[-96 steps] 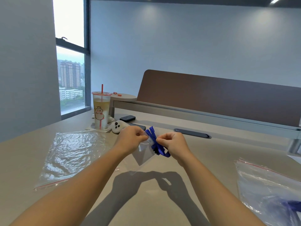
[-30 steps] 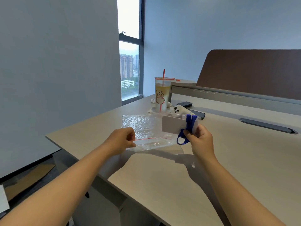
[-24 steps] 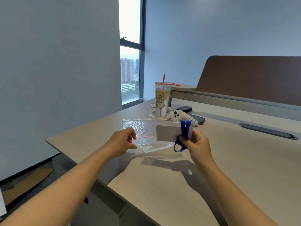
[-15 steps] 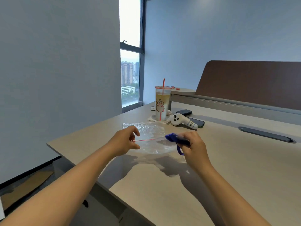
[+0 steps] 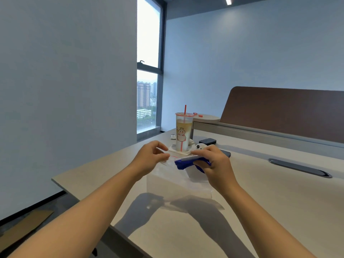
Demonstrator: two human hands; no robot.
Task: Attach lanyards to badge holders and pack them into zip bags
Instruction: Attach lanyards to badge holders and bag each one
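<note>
Head view shows our left hand [image 5: 151,159] pinching the red-lined mouth of the zip bag [image 5: 178,181], thumb and fingers closed on the thin film, lifted a little above the counter [image 5: 270,192]. Our right hand [image 5: 216,164] is curled around the badge holder [image 5: 186,158] with its blue lanyard [image 5: 183,163] bundled on it, held flat, just at the bag's opening, near the middle of the counter. We judge that the bag is very light, soft and slippery, so it should be taken at the stiffer zip strip. The holder looks stiff and light; we should hold it at its right end, with the loose lanyard pressed against it. Farther away stand a drink cup [image 5: 183,134] and a dark phone [image 5: 207,141].
</note>
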